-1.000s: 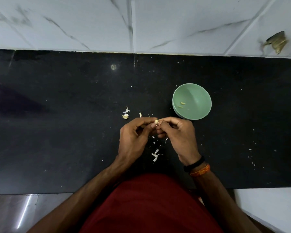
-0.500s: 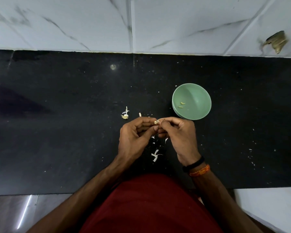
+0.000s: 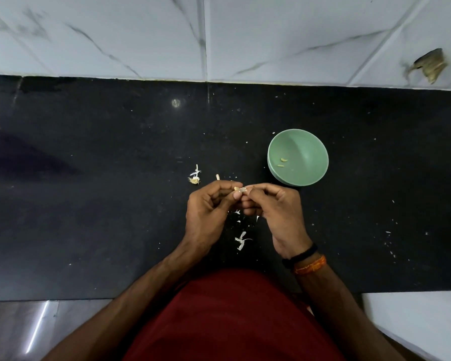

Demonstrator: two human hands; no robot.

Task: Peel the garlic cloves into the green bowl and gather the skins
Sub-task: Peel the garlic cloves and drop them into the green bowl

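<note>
A small garlic clove (image 3: 239, 189) with pale skin on it is pinched between my two hands above the black counter. My left hand (image 3: 208, 212) holds it between thumb and curled fingers. The fingertips of my right hand (image 3: 276, 212) pinch its skin from the other side. The green bowl (image 3: 310, 147) stands just beyond my right hand, with two peeled cloves (image 3: 282, 162) lying in it. Loose white skins (image 3: 241, 240) lie on the counter below my hands, and more skins with a root tuft (image 3: 194, 176) lie to the upper left of my left hand.
The black counter (image 3: 89, 191) runs the full width, with a white tiled wall (image 3: 141, 35) behind it. Tiny skin flecks (image 3: 391, 246) are scattered at the right. The counter's front edge lies against my red shirt (image 3: 232, 319).
My hands have stayed in place over the counter. The fingers have shifted slightly on the clove, and a bit more pale skin shows between the fingertips.
</note>
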